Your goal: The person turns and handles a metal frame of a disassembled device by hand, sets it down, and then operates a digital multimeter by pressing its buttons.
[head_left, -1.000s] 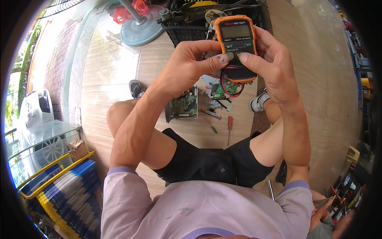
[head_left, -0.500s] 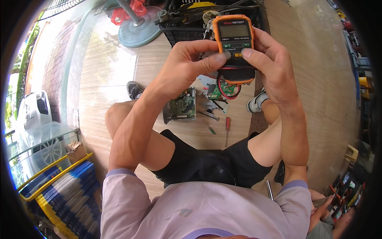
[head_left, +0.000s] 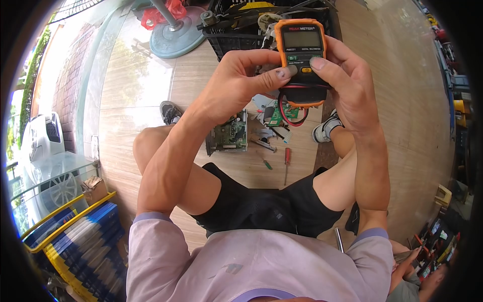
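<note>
An orange and black multimeter point(head_left: 302, 43) with a blank-looking screen is held upright in front of me. My left hand point(head_left: 244, 80) grips its left edge, thumb on the front below the screen. Around its right edge are the fingers of my right hand point(head_left: 347, 78), whose thumb rests near the upper right button. Red and black leads point(head_left: 290, 117) loop beneath the meter. On the floor below lie an opened device with a circuit board point(head_left: 229, 133), a green board point(head_left: 283, 115), a red screwdriver point(head_left: 287, 158) and a small green-handled tool point(head_left: 267, 163).
A black crate point(head_left: 226, 44) full of parts stands ahead, beside a round stand base point(head_left: 177, 39). At the left is a yellow rack point(head_left: 80, 216) with blue packets. Another person's arm point(head_left: 405, 269) shows at lower right, near assorted tools point(head_left: 435, 246).
The multimeter has shifted slightly to the right. My right thumb has moved from beside the yellow button up to the button above it. My left hand keeps its grip.
</note>
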Demonstrator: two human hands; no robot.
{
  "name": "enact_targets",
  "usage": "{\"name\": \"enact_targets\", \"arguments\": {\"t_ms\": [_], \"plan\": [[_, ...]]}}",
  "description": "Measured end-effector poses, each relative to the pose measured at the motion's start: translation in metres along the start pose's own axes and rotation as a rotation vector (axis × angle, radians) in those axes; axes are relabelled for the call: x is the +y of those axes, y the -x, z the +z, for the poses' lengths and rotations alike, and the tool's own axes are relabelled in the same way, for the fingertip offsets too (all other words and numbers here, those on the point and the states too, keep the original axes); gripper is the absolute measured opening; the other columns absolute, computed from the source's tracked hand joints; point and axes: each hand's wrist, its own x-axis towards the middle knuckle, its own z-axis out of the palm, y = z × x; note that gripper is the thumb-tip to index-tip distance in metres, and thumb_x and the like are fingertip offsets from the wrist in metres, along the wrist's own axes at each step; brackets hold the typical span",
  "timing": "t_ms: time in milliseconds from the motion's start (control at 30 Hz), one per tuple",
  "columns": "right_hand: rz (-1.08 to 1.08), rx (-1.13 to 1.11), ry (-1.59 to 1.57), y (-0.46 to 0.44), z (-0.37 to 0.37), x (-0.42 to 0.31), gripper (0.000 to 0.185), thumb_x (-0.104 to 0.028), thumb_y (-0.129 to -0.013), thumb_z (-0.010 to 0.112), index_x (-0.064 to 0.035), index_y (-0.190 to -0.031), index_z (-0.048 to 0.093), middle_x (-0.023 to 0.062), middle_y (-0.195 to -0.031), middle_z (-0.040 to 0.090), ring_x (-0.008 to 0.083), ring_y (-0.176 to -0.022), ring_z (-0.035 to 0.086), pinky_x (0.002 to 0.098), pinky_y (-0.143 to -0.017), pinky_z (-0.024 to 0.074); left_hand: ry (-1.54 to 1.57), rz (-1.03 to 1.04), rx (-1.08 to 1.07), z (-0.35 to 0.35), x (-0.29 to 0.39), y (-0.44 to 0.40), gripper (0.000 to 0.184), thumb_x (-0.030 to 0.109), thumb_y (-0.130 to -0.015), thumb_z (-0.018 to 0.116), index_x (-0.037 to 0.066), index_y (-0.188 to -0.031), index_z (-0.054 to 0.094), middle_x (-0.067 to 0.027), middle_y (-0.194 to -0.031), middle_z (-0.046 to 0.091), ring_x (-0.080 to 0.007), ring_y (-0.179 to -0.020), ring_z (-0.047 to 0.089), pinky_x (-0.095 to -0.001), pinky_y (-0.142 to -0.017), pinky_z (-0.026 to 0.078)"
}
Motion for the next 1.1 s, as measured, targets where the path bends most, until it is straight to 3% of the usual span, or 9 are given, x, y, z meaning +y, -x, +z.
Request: {"name": "enact_targets", "arguments": {"t_ms": [167, 300, 467, 1100], "plan": [[-0.028, 0.039, 0.065, -0.0011, 0.0068, 0.0022, 0.042, -0.011, -0.094, 0.072, 0.0062, -0.131, 0.059, 0.0083, -0.113, 0.071, 0.0123, -0.104, 0.066, 0.0268, -0.091, 0.0545, 0.01, 0.006, -0.011, 0.0008, -0.0018, -0.0016, 0.036, 0.025, -0.098, 0.074, -0.001, -0.123, 0.07, -0.0046, -0.105, 0.074, -0.0112, -0.096, 0.067, -0.0276, -0.088, 0.053], [-0.051, 0.07, 0.077, -0.0027, 0.0075, 0.0084, 0.042, -0.01, -0.093, 0.073, 0.0064, -0.129, 0.058, 0.0083, -0.112, 0.071, 0.0111, -0.101, 0.067, 0.0258, -0.088, 0.0555, 0.017, 0.027, 0.012, 0.003, -0.0051, -0.0039, 0.036, 0.02, -0.097, 0.075, -0.004, -0.123, 0.07, -0.0072, -0.101, 0.074, -0.0115, -0.091, 0.068, -0.0292, -0.083, 0.057], [-0.047, 0.081, 0.099, -0.0026, 0.0066, 0.0082, 0.043, -0.01, -0.092, 0.073, 0.0067, -0.129, 0.058, 0.0085, -0.111, 0.071, 0.0107, -0.096, 0.068, 0.0251, -0.084, 0.0569, -0.006, -0.009, -0.009, 0.002, -0.0048, -0.0043, 0.038, 0.025, -0.096, 0.076, -0.001, -0.123, 0.07, -0.0044, -0.104, 0.074, -0.0107, -0.095, 0.068, -0.0266, -0.085, 0.054], [-0.021, 0.119, 0.146, -0.0004, 0.0072, 0.0077, 0.047, -0.014, -0.088, 0.074, 0.0046, -0.129, 0.059, 0.0082, -0.109, 0.069, 0.0116, -0.097, 0.067, 0.0262, -0.086, 0.0556, -0.039, -0.009, 0.006, 0.0062, -0.0077, -0.0069, 0.036, 0.023, -0.096, 0.077, -0.003, -0.121, 0.072, -0.0055, -0.098, 0.074, -0.0107, -0.088, 0.066, -0.0286, -0.078, 0.057]]}}
